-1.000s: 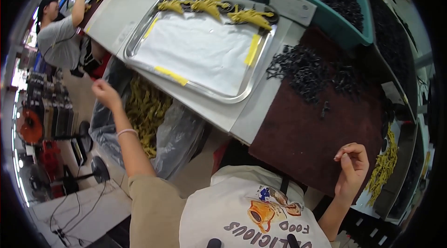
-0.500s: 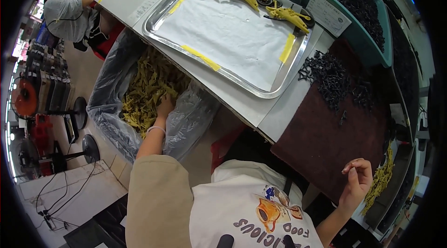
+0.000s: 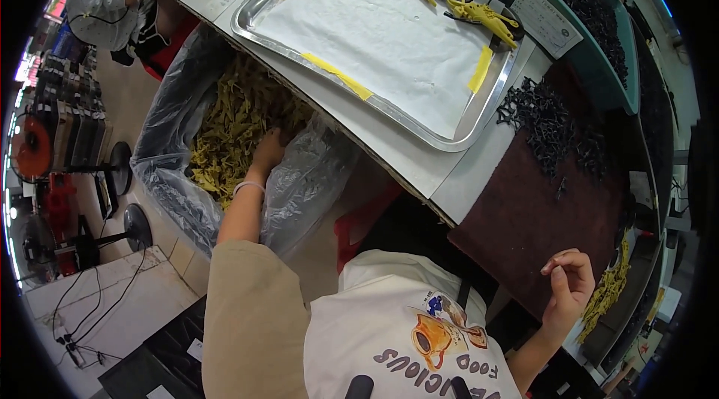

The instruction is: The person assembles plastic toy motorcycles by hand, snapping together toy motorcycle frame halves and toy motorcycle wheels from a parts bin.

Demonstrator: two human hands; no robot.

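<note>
My left hand [image 3: 269, 150] reaches down into a bin lined with a clear plastic bag [image 3: 171, 146], touching the heap of yellow plastic parts [image 3: 228, 129]. Its fingertips are hidden against the pile, so whether it grips a part does not show. Over the near edge of the dark red mat [image 3: 524, 212] hovers my right hand [image 3: 571, 283], its fingers curled toward the thumb, with nothing visible in them. A metal tray [image 3: 341, 93] with white lining holds several yellow toy motorbikes [image 3: 483, 18] with black wheels along its far side.
Small black parts [image 3: 543, 122] lie heaped on the mat. A teal tub [image 3: 625, 92] full of black pieces stands at the far right. More yellow parts [image 3: 608, 286] are at the right edge. Another person [image 3: 101, 5] sits far left; fans [image 3: 34, 146] stand on the floor.
The view has shifted slightly, so the tray sits a little higher and farther right. My left hand stays at the yellow heap; my right hand has barely moved.
</note>
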